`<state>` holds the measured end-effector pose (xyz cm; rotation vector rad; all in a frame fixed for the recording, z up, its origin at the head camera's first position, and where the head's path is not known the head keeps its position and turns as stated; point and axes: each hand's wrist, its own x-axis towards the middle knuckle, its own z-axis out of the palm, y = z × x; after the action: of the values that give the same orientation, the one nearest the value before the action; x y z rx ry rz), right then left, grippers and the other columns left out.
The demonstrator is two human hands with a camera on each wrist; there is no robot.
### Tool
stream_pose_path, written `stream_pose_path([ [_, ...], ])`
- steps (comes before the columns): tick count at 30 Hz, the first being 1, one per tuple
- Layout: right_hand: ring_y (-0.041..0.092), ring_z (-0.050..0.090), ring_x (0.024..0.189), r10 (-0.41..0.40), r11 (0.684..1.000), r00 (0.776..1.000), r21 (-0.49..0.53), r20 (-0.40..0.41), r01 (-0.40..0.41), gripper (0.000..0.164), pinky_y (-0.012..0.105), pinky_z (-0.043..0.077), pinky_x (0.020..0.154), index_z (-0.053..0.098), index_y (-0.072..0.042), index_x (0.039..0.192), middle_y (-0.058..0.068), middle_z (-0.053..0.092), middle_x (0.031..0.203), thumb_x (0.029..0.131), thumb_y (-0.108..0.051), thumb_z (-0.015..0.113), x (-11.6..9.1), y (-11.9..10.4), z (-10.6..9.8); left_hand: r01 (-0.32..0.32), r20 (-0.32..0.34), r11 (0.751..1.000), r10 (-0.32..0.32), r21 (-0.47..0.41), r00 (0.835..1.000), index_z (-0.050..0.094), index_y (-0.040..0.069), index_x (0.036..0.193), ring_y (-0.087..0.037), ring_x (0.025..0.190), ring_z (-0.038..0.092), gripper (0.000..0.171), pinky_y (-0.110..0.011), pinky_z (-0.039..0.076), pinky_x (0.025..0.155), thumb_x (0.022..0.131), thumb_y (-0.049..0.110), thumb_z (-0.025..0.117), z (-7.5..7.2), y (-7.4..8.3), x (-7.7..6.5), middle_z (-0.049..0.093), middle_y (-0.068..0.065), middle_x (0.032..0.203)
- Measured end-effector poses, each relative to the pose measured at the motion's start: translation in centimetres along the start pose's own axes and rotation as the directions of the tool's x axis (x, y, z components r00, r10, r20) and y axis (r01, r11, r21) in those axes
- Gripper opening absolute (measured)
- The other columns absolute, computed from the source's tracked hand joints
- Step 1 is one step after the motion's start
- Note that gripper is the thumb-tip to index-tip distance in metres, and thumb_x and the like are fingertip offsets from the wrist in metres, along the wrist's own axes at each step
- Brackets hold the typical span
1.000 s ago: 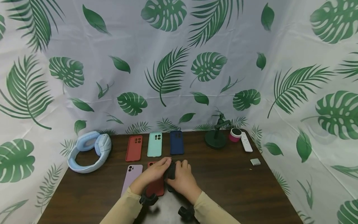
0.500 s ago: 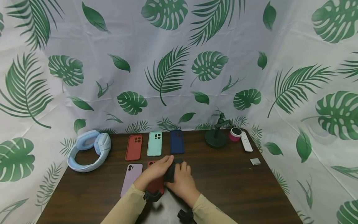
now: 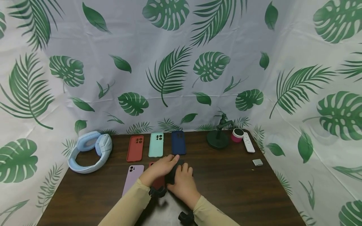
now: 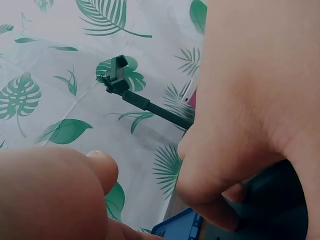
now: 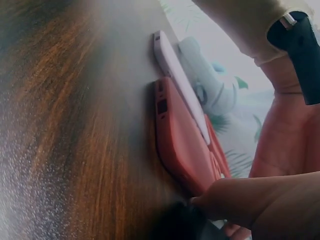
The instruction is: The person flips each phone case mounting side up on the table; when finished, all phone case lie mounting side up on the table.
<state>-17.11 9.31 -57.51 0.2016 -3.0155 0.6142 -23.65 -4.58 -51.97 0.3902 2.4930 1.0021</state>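
Note:
A black phone case (image 3: pixel 171 176) lies mid-table, mostly covered by both hands. My left hand (image 3: pixel 159 169) reaches over its far left side and holds it, with the fingers largely hidden in the head view. From the near right, my right hand (image 3: pixel 183 185) grips the case, fingers bent along its right side and thumb at the near edge. In the right wrist view the thumb (image 5: pixel 235 200) sits close to a red phone case (image 5: pixel 182 135). That red case lies partly under my left wrist, with a lilac phone case (image 3: pixel 133 179) to its left.
Behind lie another red case (image 3: pixel 135 148), a mint case (image 3: pixel 156 145) and a navy case (image 3: pixel 178 143). Light-blue headphones (image 3: pixel 82 169) stand left. At back right are a dark green stand (image 3: pixel 217 140), a pink jar (image 3: pixel 237 136), a white remote (image 3: pixel 248 142) and a small white box (image 3: pixel 257 162).
My left hand has shifted slightly right and away from me, covering more of the near red case. The right hand has barely moved and keeps its grip on the black phone case.

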Motion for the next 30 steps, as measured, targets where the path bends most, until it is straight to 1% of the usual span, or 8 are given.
stream_pose_path([
  [4, 0.036, 0.042, 0.101, -0.015, 1.0, 1.0, 0.012, -0.014, 0.016, 0.088, 0.039, 0.052, 0.065, 0.053, 0.007, 0.132, 0.022, 0.044, 0.121, 0.073, -0.051, 0.083, -0.1, -0.1, -0.2, -0.003, -0.001, 1.0, 0.003, 0.006, 1.0, 0.045, 0.008, 0.152, -0.043, 0.144, 0.042, 0.086, -0.063, 0.034, 0.114, 0.1, 0.074, 0.024, 0.1, -0.1, 0.1, 0.045, -0.021, 0.155],
  [7, 0.036, 0.042, 0.099, -0.036, 0.999, 0.999, 0.011, -0.031, 0.037, 0.086, 0.038, 0.05, 0.072, 0.054, 0.008, 0.13, 0.022, 0.045, 0.118, 0.072, -0.049, 0.083, -0.1, -0.1, -0.4, -0.013, -0.015, 1.0, 0.012, -0.004, 1.0, 0.046, 0.008, 0.151, -0.043, 0.143, 0.043, 0.084, -0.064, 0.035, 0.113, 0.101, 0.072, 0.025, 0.2, -0.1, 0.0, 0.045, -0.023, 0.154],
  [9, 0.037, 0.042, 0.099, -0.045, 0.999, 0.998, 0.011, -0.034, 0.045, 0.086, 0.04, 0.048, 0.077, 0.054, 0.009, 0.129, 0.022, 0.046, 0.118, 0.072, -0.048, 0.083, -0.2, 0.0, -0.6, -0.017, -0.025, 1.0, 0.016, -0.013, 1.0, 0.045, 0.008, 0.152, -0.043, 0.143, 0.043, 0.084, -0.064, 0.036, 0.113, 0.101, 0.072, 0.026, 0.2, -0.1, -0.1, 0.044, -0.023, 0.154],
  [13, 0.039, 0.044, 0.102, -0.026, 0.999, 1.0, 0.04, -0.01, 0.026, 0.09, 0.044, 0.051, 0.082, 0.05, 0.009, 0.137, 0.024, 0.045, 0.124, 0.075, -0.049, 0.081, -0.1, 0.3, -0.9, -0.027, -0.037, 0.999, 0.025, -0.043, 0.999, 0.042, 0.011, 0.153, -0.042, 0.142, 0.043, 0.079, -0.064, 0.036, 0.113, 0.102, 0.069, 0.028, 0.3, 0.1, -0.4, 0.041, -0.022, 0.155],
  [16, 0.039, 0.047, 0.104, 0.001, 0.998, 1.0, 0.069, 0.017, -0.002, 0.093, 0.046, 0.054, 0.081, 0.047, 0.007, 0.144, 0.024, 0.045, 0.13, 0.077, -0.051, 0.079, -0.1, 0.5, -1.1, -0.041, -0.038, 0.997, 0.038, -0.067, 0.999, 0.041, 0.011, 0.154, -0.044, 0.142, 0.042, 0.077, -0.067, 0.035, 0.112, 0.103, 0.068, 0.029, 0.3, 0.3, -0.7, 0.037, -0.022, 0.156],
  [22, 0.038, 0.051, 0.104, 0.03, 0.994, 0.998, 0.103, 0.057, -0.035, 0.088, 0.047, 0.055, 0.081, 0.046, -0.003, 0.149, 0.023, 0.045, 0.136, 0.08, -0.051, 0.075, -0.1, 0.8, -1.7, -0.067, -0.047, 0.991, 0.062, -0.116, 0.997, 0.036, 0.008, 0.157, -0.044, 0.144, 0.04, 0.086, -0.067, 0.034, 0.112, 0.1, 0.073, 0.03, 0.7, 0.1, -1.2, 0.034, -0.021, 0.16],
  [27, 0.037, 0.056, 0.098, 0.025, 0.991, 0.997, 0.132, 0.068, -0.034, 0.083, 0.048, 0.054, 0.077, 0.045, -0.008, 0.151, 0.02, 0.051, 0.129, 0.083, -0.048, 0.073, 0.0, 0.8, -2.7, -0.064, -0.034, 0.985, 0.059, -0.158, 0.998, 0.029, 0.009, 0.16, -0.043, 0.148, 0.036, 0.089, -0.067, 0.03, 0.115, 0.099, 0.073, 0.034, 0.8, -0.1, -1.6, 0.034, -0.02, 0.162],
  [30, 0.035, 0.058, 0.096, 0.022, 0.989, 0.996, 0.143, 0.085, -0.034, 0.08, 0.048, 0.054, 0.075, 0.045, -0.011, 0.151, 0.019, 0.053, 0.124, 0.085, -0.046, 0.072, 0.0, 0.9, -3.2, -0.04, -0.021, 0.985, 0.037, -0.168, 0.999, 0.025, 0.009, 0.162, -0.043, 0.148, 0.035, 0.09, -0.067, 0.029, 0.115, 0.098, 0.074, 0.035, 0.8, -0.2, -1.7, 0.033, -0.019, 0.163],
])
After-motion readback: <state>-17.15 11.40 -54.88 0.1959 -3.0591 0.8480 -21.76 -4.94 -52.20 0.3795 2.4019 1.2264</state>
